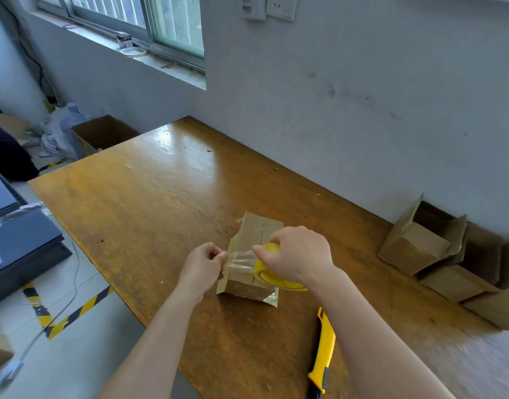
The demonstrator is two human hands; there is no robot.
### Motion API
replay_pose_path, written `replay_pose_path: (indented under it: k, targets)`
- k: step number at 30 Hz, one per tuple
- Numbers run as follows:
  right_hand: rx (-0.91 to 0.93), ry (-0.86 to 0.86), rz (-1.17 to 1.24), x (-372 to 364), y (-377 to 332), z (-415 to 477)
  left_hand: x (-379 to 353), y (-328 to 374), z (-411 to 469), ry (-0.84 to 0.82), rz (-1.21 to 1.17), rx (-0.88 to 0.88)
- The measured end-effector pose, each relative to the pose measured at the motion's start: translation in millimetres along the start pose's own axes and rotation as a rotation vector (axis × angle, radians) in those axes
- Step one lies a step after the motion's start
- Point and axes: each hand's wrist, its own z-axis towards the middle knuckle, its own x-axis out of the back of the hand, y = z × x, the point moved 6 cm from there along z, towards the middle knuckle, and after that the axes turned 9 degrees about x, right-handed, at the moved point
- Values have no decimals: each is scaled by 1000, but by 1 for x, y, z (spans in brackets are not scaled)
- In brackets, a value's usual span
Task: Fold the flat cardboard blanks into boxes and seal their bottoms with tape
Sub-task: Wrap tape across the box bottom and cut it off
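A small brown cardboard box [256,228] stands on the wooden counter [161,211], a little toward the person's side of its middle. Its closed flaps face up and meet in a straight seam. Clear glossy tape already runs along that seam, and its ends hang loose over the box's far and near edges.

The right hand [297,254] grips a yellow tape roll [266,273] held over the box's right half, with the fingers curled round it. The left hand [202,264] is just beside the box's left edge and pinches the free end of a strip of tape [238,259]. The strip is drawn taut between the hands and crosses the seam.

A yellow and black utility knife [325,349] lies near the right forearm, apart from the box. Several folded boxes [411,249] are stacked at the counter's right side, against the wall [362,110].

Bare wood spreads wide beyond the box and to its left. The counter's left edge runs diagonally, and past it is the floor [83,272], where an open carton [103,133] stands off the far corner
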Motion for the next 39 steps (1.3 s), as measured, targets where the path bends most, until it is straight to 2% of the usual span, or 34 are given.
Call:
replay_pose_path:
  k: [15, 19, 22, 24, 26, 29, 32, 34, 39]
  targets:
    - [5, -9, -27, -12, -3, 6, -11, -14, 4, -167, -95, 83]
    - [-17, -5, -11, -14, -1, 7, -18, -17, 5, -194, -47, 67]
    - [-30, 4, -2, -17, 1, 7, -30, -16, 4, -205, 115, 13]
    - [-38, 6, 23, -23, 1, 7, -37, -20, 2, -177, 252, -16]
    - [-52, 14, 44, -26, 2, 6, -38, -26, 3, -121, 274, 16]
    - [-61, 18, 44, -25, 4, 8, -28, -27, 4, 35, 388, 29]
    - [-63, 7, 44, -25, 4, 9, -24, -14, -8, 185, 198, -106]
    - [-63, 9, 46, -26, 3, 10, -30, -3, -15, 172, 57, -201]
    - [-61, 2, 48, -28, 2, 10, -49, -6, -2, 33, 71, -92]
